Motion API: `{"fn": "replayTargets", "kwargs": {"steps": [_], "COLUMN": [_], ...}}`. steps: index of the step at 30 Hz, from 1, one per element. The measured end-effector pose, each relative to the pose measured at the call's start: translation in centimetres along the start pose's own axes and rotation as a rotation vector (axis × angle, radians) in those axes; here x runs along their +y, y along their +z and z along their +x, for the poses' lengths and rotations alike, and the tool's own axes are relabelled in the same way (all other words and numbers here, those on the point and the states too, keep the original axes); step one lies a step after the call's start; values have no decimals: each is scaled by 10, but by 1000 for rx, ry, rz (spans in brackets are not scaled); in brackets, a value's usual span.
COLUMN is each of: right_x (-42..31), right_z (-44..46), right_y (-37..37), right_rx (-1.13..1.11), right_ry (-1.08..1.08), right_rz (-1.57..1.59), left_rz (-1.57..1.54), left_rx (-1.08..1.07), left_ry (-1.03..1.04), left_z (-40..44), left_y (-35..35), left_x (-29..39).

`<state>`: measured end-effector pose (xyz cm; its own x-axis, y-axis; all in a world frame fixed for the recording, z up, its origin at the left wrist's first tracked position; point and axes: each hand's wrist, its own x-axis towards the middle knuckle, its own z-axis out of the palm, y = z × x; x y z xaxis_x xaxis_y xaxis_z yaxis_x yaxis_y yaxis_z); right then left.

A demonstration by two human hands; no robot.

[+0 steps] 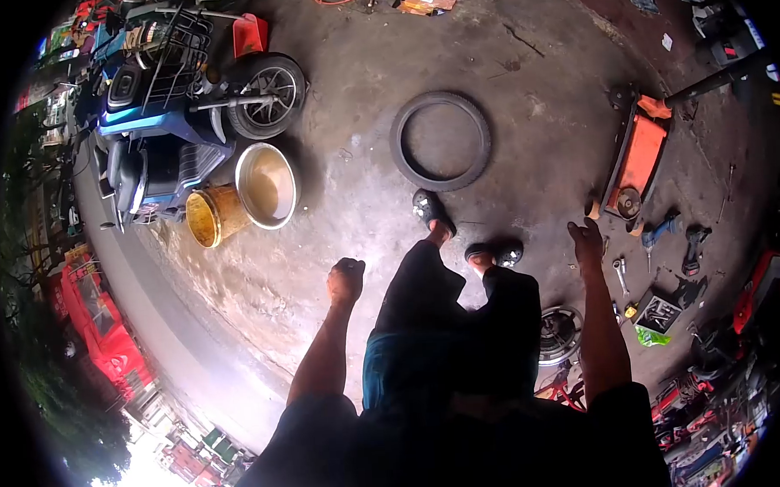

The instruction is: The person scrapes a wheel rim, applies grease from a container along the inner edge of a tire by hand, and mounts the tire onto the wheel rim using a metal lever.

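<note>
My left hand [346, 281] hangs over the bare concrete floor, its fingers curled into a loose fist; nothing shows in it. My right hand [586, 239] is held out on the other side, thumb and fingers slightly apart, with nothing visible between them. It is nearest to the orange floor jack [643, 152] and a wrench [619, 274] on the floor. A black tyre [400, 143] lies flat just ahead of my feet, apart from both hands. Beside my right leg, partly hidden, lies a spoked wheel rim [559, 334].
At left stand a blue electric scooter [154, 123], a yellow bucket [220, 214] and a wide basin [290, 196] of murky water. At right lie a cordless drill [661, 228], a dark power tool [695, 246] and a small box [658, 314] of parts. A red dustpan [250, 35] stands behind the scooter's wheel.
</note>
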<state>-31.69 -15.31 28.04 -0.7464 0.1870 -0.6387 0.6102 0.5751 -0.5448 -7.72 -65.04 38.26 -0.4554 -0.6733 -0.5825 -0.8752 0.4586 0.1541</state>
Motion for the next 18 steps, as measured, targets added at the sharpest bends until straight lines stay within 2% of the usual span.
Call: {"fn": "replayTargets", "kwargs": {"steps": [2, 3, 4, 6, 8, 10, 11, 12, 13, 16, 18], "right_x": [-16, -29, -41, -68, -92, -104, -116, -125, -136, -158, -158], "right_z": [34, 49, 69, 105, 158, 207, 237, 260, 276, 340, 374], "right_y": [44, 64, 88, 133, 180, 234, 262, 286, 308, 379, 413], "right_rx": [-22, -49, -73, -141, -275, -270, -242, -225, -268, -320, -460], "right_ry": [-60, -92, -128, -191, -214, -237, -328, -411, -417, -539, -433], "right_rz": [-68, -157, -243, -375, -442, -444, -549, -657, -686, -751, -563], "left_rz": [-50, -69, -131, -56, -167, -209, -208, -202, -399, -505, -706], "left_rx": [-2, -27, -39, -78, -120, -132, -113, -102, -135, -55, -85], "left_ry": [-27, 58, -19, 145, -17, -117, -134, -161, -261, -417, -400], "left_z": [46, 75, 93, 153, 179, 214, 240, 261, 283, 346, 377], "left_y": [5, 21, 27, 73, 90, 117, 140, 165, 193, 284, 338], "left_x": [8, -9, -2, -32, 2, 36, 50, 56, 56, 59, 49]}}
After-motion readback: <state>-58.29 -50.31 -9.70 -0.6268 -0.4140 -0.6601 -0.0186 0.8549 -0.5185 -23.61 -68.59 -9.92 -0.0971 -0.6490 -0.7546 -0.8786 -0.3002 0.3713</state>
